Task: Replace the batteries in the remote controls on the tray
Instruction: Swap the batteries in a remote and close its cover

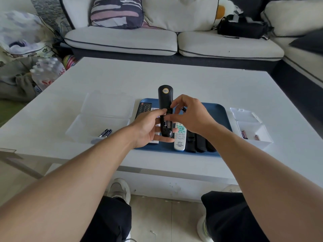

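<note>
White coffee table (174, 74) stands before a pale sofa (122, 41) with a striped cushion (117, 13) and a black bag (242, 27) on the seats. A blue tray (215, 110) lies near the table's front edge, midway along it.

Left hand (148, 130) — fingers curled under and around a black remote (165, 109), holding it back side up above the tray, its far end reaching past the tray's rear edge. The battery compartment is open; a yellow round sticker shows near the far end. The thumb presses at the compartment's left rim.

Right hand (190, 116) — fingertips at the open compartment, fingers curled. A small dark cylinder, apparently a battery (183, 109), sits pinched among the fingers; the exact grip is partly hidden.

On the tray: a white remote (180, 137) with green buttons at the front edge, three black remotes (201, 142) side by side just right of it, another black remote (144, 109) at the rear left corner, mostly covered by the left hand.

Left of the tray, a clear lidded box (97, 119) stands open, two dark batteries (105, 132) in its front half. Right of the tray, a smaller white box (253, 131) stands open with a few purple-labelled batteries (244, 134) inside
</note>
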